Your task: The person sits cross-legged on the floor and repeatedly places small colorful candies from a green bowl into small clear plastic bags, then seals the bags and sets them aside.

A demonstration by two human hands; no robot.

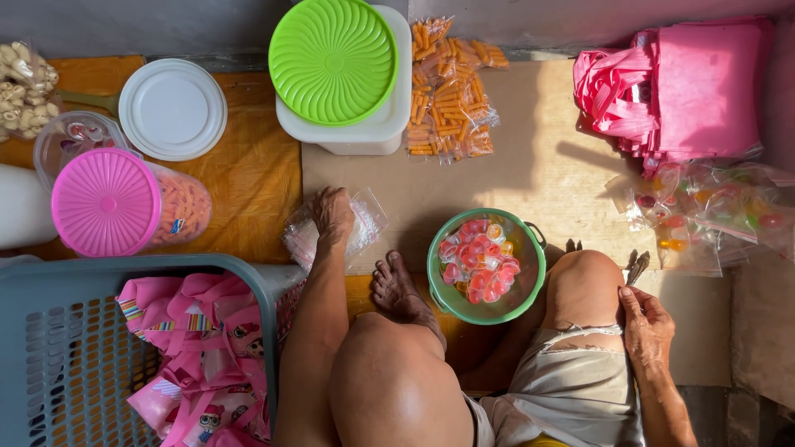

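I am looking straight down at a floor laid with a sheet of brown cardboard [546, 165] on one side and an orange cloth [248, 174] on the other, with a grey wall running along the top edge. Sunlight falls across the cardboard.

I take the green bowl [530, 273] of small red and pink jelly cups as my landmark; it sits between the person's bent knees. Above it stands a white tub [377, 128] with a ribbed lime-green lid [333, 60], and just beside that tub lie clear packs of orange stick snacks [451, 99]. Far to the bowl's left a jar with a pink lid [106, 203] lies on the cloth, with a round white lid [172, 108] above it and a bag of pale puffed snacks [25, 91] in the corner. Below-left of the bowl a grey plastic basket [83, 331] holds pink printed bags [207, 356]. To the bowl's upper right lies a stack of pink bags [687, 87], and below it clear packets of mixed sweets [712, 211]. A bare foot [399, 290] rests just left of the bowl.

The left hand [333, 215] reaches left of the bowl and presses down on a small pile of clear plastic bags [364, 228], fingers curled over it; I cannot tell whether they pinch one. The right hand [646, 327] rests against the right knee, fingers together and loosely bent, holding nothing.
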